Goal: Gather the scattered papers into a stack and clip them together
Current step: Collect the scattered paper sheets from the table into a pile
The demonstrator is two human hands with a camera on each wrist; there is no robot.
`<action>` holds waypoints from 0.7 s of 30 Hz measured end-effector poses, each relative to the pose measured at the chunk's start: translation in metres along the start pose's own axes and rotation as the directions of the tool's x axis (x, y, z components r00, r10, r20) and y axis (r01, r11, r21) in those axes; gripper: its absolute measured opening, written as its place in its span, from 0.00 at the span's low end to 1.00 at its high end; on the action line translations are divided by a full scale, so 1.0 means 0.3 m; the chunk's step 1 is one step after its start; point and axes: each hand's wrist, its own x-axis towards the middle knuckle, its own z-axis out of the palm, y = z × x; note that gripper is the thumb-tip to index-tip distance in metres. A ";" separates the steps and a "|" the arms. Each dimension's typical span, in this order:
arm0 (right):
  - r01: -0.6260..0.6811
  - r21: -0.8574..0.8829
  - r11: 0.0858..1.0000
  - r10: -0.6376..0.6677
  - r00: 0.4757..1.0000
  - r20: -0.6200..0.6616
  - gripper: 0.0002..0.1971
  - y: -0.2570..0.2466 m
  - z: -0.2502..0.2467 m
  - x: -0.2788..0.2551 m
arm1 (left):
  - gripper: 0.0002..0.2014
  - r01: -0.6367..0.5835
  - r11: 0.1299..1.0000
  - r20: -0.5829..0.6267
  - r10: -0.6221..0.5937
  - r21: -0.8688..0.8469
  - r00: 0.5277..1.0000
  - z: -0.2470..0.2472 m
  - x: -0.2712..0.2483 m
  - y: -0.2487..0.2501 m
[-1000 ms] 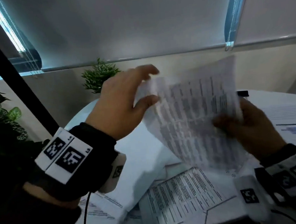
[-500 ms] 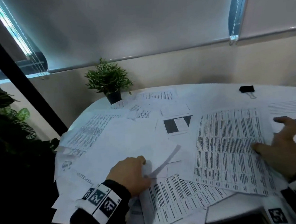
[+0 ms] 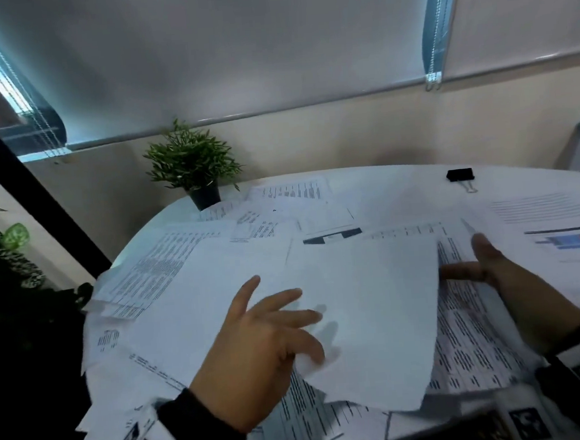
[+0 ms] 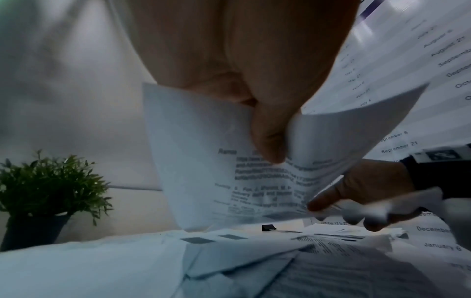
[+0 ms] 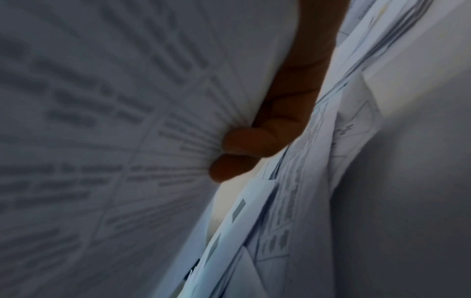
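Printed papers lie scattered over a round white table point(image 3: 400, 191). My left hand point(image 3: 289, 326) pinches the near left edge of a blank-backed sheet point(image 3: 373, 300), lifted a little above the pile. In the left wrist view a digit of that left hand point(image 4: 267, 131) lies against the sheet's point(image 4: 203, 161) printed underside. My right hand point(image 3: 484, 264) rests open on a printed table sheet point(image 3: 469, 344), thumb at the lifted sheet's right edge. The right fingers point(image 5: 244, 141) lie against printed paper point(image 5: 102, 141). A black binder clip point(image 3: 460, 175) lies at the far right of the table.
A small potted plant point(image 3: 192, 164) stands at the table's far left edge. More leaves point(image 3: 2, 247) and a black post point(image 3: 32, 189) are on the left. A sheet with a coloured chart point(image 3: 575, 241) lies at the right. Loose papers overhang the near left edge.
One second ago both hands held the printed table sheet up; it then went down on the pile. My left hand has since picked up a blank-backed sheet and brought it over that one.
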 end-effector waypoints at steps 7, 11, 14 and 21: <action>-0.026 0.180 0.983 -0.010 0.981 0.195 0.49 0.036 0.039 0.005 | 0.17 -0.024 0.998 0.004 0.025 -0.051 1.000 0.076 0.017 0.086; 0.145 0.110 0.983 -0.149 0.988 0.028 0.38 0.033 -0.010 0.018 | 0.40 0.278 0.930 -0.072 -0.303 -0.240 0.950 0.049 0.008 0.042; 0.196 -0.049 0.979 -0.201 0.969 -0.143 0.38 0.059 -0.039 0.038 | 0.48 0.508 0.833 -0.014 -0.523 -0.218 0.852 0.017 -0.060 -0.060; 0.120 -0.085 0.989 -0.136 0.963 -0.231 0.24 0.075 -0.003 0.049 | 0.53 0.624 0.778 0.313 -0.613 0.077 0.725 0.093 -0.145 -0.120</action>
